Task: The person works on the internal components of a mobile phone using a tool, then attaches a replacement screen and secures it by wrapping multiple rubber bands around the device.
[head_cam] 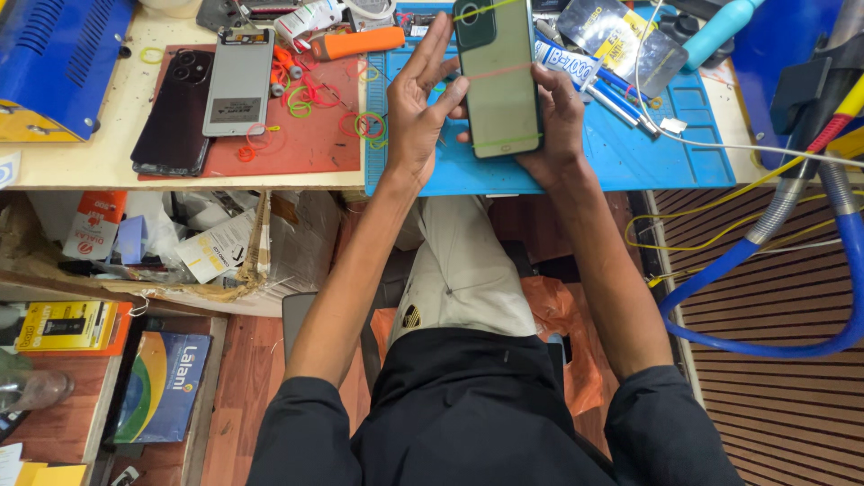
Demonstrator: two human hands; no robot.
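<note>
A green phone (pixel 498 76), back side up with several rubber bands stretched across it, is held over the blue work mat (pixel 630 153). My right hand (pixel 558 121) grips it from underneath and along its right edge. My left hand (pixel 421 99) has its fingers straight and spread, with the fingertips touching the phone's left edge.
A red mat (pixel 306 148) on the left holds a black phone (pixel 175 112), a grey phone frame (pixel 238 81), loose rubber bands and an orange tool (pixel 355 42). Glue tubes, pens and white cable lie at the blue mat's far right. Blue hose (pixel 765 337) hangs right; boxes sit below the bench.
</note>
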